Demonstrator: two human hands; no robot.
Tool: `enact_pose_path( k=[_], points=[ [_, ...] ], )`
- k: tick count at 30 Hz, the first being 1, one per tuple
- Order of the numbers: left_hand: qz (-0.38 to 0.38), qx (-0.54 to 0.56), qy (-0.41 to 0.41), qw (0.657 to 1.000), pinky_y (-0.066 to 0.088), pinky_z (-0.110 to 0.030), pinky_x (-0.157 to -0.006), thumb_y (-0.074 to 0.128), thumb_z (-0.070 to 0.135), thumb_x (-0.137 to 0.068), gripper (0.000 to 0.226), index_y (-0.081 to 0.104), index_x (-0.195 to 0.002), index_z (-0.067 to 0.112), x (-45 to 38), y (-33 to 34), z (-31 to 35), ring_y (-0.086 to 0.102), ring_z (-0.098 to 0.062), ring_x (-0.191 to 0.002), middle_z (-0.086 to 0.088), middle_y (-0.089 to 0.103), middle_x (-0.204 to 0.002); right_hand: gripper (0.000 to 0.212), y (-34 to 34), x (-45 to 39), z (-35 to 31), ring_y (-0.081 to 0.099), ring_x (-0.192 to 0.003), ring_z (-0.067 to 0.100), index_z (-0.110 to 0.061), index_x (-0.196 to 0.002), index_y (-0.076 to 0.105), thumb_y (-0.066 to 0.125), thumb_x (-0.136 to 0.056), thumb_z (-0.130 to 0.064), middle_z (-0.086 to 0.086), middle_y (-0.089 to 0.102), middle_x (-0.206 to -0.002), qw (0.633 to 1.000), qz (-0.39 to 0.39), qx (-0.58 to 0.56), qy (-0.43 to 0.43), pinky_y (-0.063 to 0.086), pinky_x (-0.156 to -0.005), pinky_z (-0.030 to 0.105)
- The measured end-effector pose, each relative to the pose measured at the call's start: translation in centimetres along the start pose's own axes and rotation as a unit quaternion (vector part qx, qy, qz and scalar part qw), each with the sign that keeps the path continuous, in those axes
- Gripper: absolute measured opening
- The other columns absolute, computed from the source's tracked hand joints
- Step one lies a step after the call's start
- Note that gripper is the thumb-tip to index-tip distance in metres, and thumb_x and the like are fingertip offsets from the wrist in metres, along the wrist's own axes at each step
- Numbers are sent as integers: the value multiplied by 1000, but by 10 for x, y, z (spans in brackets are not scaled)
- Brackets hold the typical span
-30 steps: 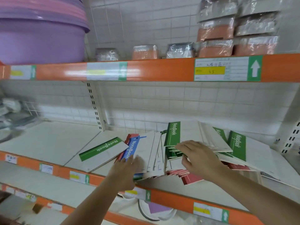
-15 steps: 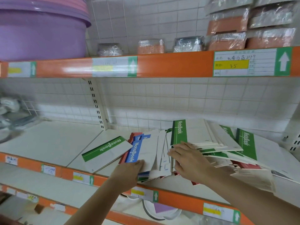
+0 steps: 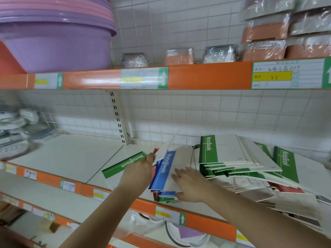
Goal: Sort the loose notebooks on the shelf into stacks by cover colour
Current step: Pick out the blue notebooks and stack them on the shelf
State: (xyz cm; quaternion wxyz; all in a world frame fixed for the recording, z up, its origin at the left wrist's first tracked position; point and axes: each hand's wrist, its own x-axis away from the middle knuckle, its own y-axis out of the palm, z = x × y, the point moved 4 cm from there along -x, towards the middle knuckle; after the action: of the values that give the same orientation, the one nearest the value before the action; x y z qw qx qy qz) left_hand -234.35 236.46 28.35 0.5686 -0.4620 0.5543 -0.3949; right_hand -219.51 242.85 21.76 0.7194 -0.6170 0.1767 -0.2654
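Note:
Loose notebooks lie heaped on the white middle shelf [image 3: 75,154]. One green notebook [image 3: 125,164] lies flat by itself to the left of the heap. My left hand [image 3: 141,173] reaches over it and pinches the lower edge of a tilted-up notebook showing its white side [image 3: 165,148], with a red notebook [image 3: 156,151] just behind. My right hand [image 3: 189,185] rests flat, fingers straight, on the pale cover of a blue notebook [image 3: 163,171]. To the right of that sits a stack of green notebooks [image 3: 225,154]. More green notebooks [image 3: 286,162] and red ones [image 3: 288,189] lie slumped at the far right.
An orange shelf lip [image 3: 211,222] with price tags runs along the front. Above, the upper shelf carries a purple basin [image 3: 53,43] and wrapped packs [image 3: 265,33]. Packaged goods [image 3: 16,129] fill the far left of the middle shelf. A slotted upright [image 3: 117,119] stands against the tiled wall.
My left hand rose from the heap's front edge to its top left and lifted a notebook's edge. My right hand slid left off the green stack onto the blue notebook.

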Motion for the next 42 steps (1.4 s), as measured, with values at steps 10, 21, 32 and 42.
enact_pose_path(
  k=[10, 21, 32, 42],
  points=[
    [12, -46, -11, 999, 49, -23, -71, 44, 18, -100, 47, 27, -144, 16, 6, 4, -6, 67, -17, -96, 1, 64, -118, 24, -7, 11, -16, 57, -95, 32, -8, -104, 60, 55, -87, -24, 14, 65, -92, 996, 15, 76, -55, 47, -88, 46],
    [118, -51, 12, 992, 5, -7, -39, 88, -9, -31, 62, 61, -85, 3, 9, -19, -4, 46, -19, -23, -3, 57, -50, 52, -45, 33, -13, 67, -96, 26, -6, -120, 61, 77, -71, -11, 12, 69, -108, 966, 147, 152, -148, 53, -87, 36],
    [213, -50, 112, 969, 24, -16, -37, 74, -23, -31, 76, 45, -97, 4, -1, -54, 50, 40, -22, -22, -10, 49, -51, 41, -96, 133, 55, 68, -99, 16, -14, -108, 73, 35, -97, -3, 2, 72, -106, 907, 371, 161, -118, 52, -86, 27],
    [261, -20, 205, 943, 28, -19, -37, 66, -29, -36, 78, 45, -103, 2, -7, -61, 170, 42, -23, -27, -14, 50, -57, 36, -69, 252, 131, 67, -101, 24, -6, -115, 69, 46, -87, 0, 10, 70, -110, 918, 354, 174, -32, 57, -81, 36]
  ],
)
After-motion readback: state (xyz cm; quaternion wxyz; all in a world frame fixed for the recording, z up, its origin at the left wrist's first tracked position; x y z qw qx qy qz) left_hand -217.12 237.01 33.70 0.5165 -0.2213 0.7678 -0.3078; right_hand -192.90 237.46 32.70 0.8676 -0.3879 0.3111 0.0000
